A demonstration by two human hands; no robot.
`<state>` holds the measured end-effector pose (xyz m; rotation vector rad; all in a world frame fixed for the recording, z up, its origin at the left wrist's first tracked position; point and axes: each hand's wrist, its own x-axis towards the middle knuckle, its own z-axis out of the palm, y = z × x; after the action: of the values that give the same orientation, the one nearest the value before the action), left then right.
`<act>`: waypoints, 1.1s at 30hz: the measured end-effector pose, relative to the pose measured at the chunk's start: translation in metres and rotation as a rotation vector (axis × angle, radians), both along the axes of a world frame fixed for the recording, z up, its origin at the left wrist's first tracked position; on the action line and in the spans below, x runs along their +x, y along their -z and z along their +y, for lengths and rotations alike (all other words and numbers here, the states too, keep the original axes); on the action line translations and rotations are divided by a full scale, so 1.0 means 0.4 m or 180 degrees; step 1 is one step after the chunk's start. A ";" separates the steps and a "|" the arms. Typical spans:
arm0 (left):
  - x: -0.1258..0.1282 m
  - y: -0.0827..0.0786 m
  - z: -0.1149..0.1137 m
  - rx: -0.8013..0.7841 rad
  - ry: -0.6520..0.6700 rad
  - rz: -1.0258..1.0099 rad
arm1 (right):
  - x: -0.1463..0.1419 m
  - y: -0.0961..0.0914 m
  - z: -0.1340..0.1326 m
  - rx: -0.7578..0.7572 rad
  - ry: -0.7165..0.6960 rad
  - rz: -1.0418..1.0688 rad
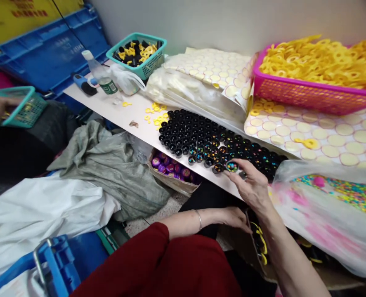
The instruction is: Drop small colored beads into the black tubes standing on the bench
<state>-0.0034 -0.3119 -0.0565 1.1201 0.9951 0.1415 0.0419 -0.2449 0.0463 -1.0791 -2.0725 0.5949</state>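
My right hand (252, 183) pinches a small black cup (231, 166) with bright coloured beads inside, at the front edge of the table (114, 114). Rows of similar black cups (195, 134) stand close together beside it; those toward the right hold coloured bits, while those at the left show dark insides. Lower down, my left hand (237, 218) lies at the rim of a cardboard box (261, 264), its fingers loosely stretched and partly hidden. Black and yellow pieces (261, 241) show inside that box. A clear bag of coloured beads (340, 194) lies right of my right hand.
A pink basket (309, 95) heaped with yellow ring-ended pieces stands at the back right. Farther left are a green basket (152, 64), a bottle (100, 74) and loose yellow pieces (154, 109). Purple items fill a box (176, 185) below. Another person's hand (0, 107) reaches into a basket (31, 109).
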 end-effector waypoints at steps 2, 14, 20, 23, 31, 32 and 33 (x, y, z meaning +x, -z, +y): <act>0.014 0.016 0.025 0.0280 0.0459 0.0464 | -0.033 -0.002 0.073 0.0157 -0.0126 -0.0275; 0.026 0.062 0.052 0.0117 0.0888 0.0507 | -0.131 -0.004 0.230 0.0793 -0.0710 -0.1994; 0.018 0.053 0.060 0.0121 0.1003 0.0341 | -0.149 -0.009 0.236 0.0890 -0.0866 -0.2524; 0.015 0.049 0.062 0.0145 0.1045 0.0322 | -0.150 -0.010 0.234 0.0858 -0.0830 -0.2416; 0.032 0.077 0.054 0.0136 0.1036 0.0345 | -0.134 0.035 0.228 0.0254 -0.0591 -0.1252; 0.033 0.078 0.054 0.0118 0.1035 0.0369 | -0.131 0.040 0.229 0.0165 -0.0527 -0.1095; 0.034 0.078 0.054 0.0109 0.1029 0.0373 | -0.130 0.042 0.231 0.0097 -0.0453 -0.0976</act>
<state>0.0100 -0.2901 -0.0878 1.3171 0.9038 -0.1696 -0.0102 -0.1527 0.0294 -1.0648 -2.4313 0.4881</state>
